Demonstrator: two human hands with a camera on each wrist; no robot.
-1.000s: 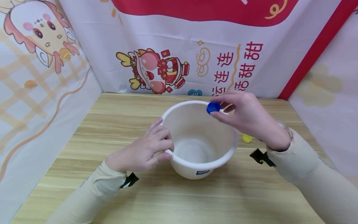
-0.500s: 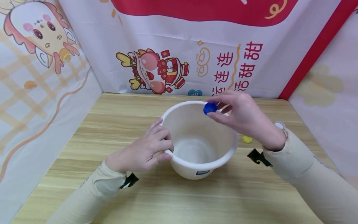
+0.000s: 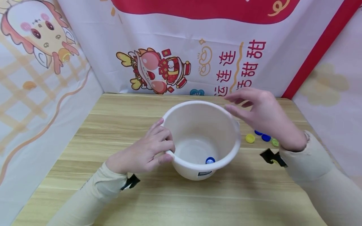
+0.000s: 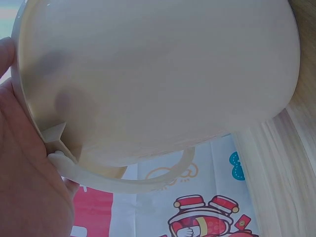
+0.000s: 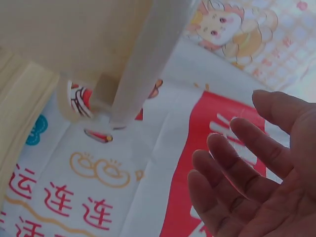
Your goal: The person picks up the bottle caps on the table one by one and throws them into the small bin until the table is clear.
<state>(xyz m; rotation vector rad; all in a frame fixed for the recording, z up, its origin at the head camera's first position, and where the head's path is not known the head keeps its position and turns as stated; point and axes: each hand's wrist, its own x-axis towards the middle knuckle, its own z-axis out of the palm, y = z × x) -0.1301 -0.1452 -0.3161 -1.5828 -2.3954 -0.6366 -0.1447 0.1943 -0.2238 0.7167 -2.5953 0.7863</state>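
Note:
A white plastic bucket (image 3: 195,173) stands upright mid-table, its mouth tipped into my sight. My left hand (image 3: 148,150) grips its left rim, fingers over the edge and thumb outside; the left wrist view shows the bucket wall (image 4: 173,74) and a curved handle (image 4: 133,185) below that hand. On the bucket's floor, near the front wall, lies a blue bottle cap (image 3: 210,160). My right hand (image 3: 257,110) hovers by the far right rim. In the right wrist view its fingers (image 5: 247,173) are loosely bent, with nothing between them.
Right of the bucket, a yellow cap (image 3: 250,138), blue caps (image 3: 266,137) and a yellow-green cap (image 3: 275,142) lie on the wooden table (image 3: 181,204), partly under the right forearm. A printed cloth (image 3: 169,31) hangs behind the table.
The right hand has let go of the blue bottle cap, which now lies inside the bucket. That hand has shifted right, away from the opening. The left hand keeps its grip.

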